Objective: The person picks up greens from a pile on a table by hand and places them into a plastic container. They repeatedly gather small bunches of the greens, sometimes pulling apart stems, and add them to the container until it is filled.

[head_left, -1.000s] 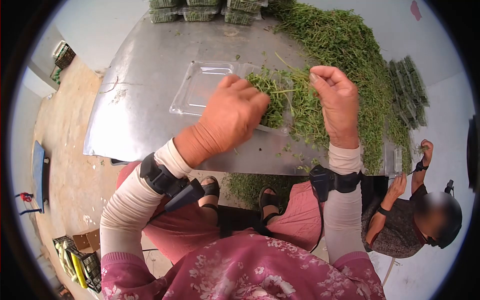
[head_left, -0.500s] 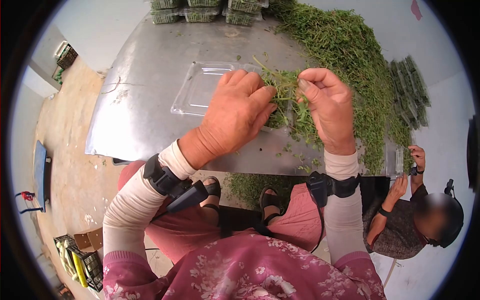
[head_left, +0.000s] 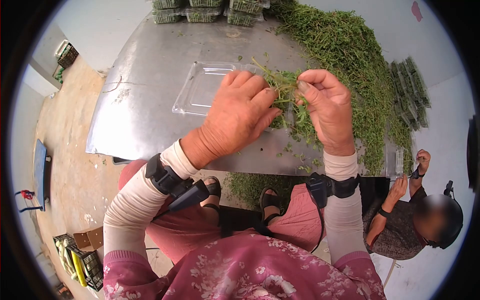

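Note:
My right hand (head_left: 327, 107) pinches a small bunch of leafy green stems (head_left: 287, 82) between thumb and forefinger. Close beside it, my left hand (head_left: 240, 110) has its fingers curled at the other side of the bunch, with stems running to its fingertips; part of its grip is hidden. Under and behind my left hand lies an opened clear plastic clamshell box (head_left: 192, 92). One half shows bare plastic, while the half beneath the greens is mostly covered by my hands.
A large heap of greens (head_left: 345, 45) runs along the right side of the metal table (head_left: 145, 75). Filled clear boxes (head_left: 202, 14) are stacked at the back, and more filled boxes (head_left: 410, 92) stand at the right. A co-worker's hands (head_left: 400, 187) are at the right corner.
My left thumb has moved slightly away from the forefinger, and the left hand has shifted a little. My right hand keeps its pinch on the stems.

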Action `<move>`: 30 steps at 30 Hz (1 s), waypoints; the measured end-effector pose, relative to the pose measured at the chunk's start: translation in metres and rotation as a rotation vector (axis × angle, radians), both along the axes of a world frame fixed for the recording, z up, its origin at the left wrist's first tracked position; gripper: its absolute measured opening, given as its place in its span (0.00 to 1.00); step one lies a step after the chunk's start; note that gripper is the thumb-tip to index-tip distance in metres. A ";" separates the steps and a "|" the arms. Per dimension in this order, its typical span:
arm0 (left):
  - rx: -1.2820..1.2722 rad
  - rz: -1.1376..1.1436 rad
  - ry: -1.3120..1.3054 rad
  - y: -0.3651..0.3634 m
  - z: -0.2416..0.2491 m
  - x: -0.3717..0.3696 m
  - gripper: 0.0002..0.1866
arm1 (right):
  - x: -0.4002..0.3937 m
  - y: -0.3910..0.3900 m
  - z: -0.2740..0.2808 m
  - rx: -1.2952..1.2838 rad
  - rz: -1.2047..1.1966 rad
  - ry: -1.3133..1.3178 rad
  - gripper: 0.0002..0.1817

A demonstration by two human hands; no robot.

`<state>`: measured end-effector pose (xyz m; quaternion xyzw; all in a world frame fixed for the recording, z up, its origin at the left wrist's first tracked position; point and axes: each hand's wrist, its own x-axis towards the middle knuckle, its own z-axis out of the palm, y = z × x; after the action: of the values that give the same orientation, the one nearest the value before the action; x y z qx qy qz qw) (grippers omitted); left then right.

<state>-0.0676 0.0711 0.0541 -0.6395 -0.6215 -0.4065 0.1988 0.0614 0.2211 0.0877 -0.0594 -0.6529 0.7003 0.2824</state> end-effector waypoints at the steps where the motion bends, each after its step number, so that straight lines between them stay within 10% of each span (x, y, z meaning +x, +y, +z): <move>1: -0.013 -0.008 0.004 0.000 0.000 0.001 0.11 | 0.000 -0.001 0.000 0.004 0.010 0.001 0.06; 30: -0.021 0.136 0.125 -0.002 0.004 -0.014 0.13 | 0.005 0.004 0.006 0.213 0.033 -0.195 0.05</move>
<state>-0.0818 0.0692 0.0580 -0.6219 -0.6543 -0.3447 0.2576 0.0667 0.2254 0.0939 -0.0861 -0.7487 0.6225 0.2109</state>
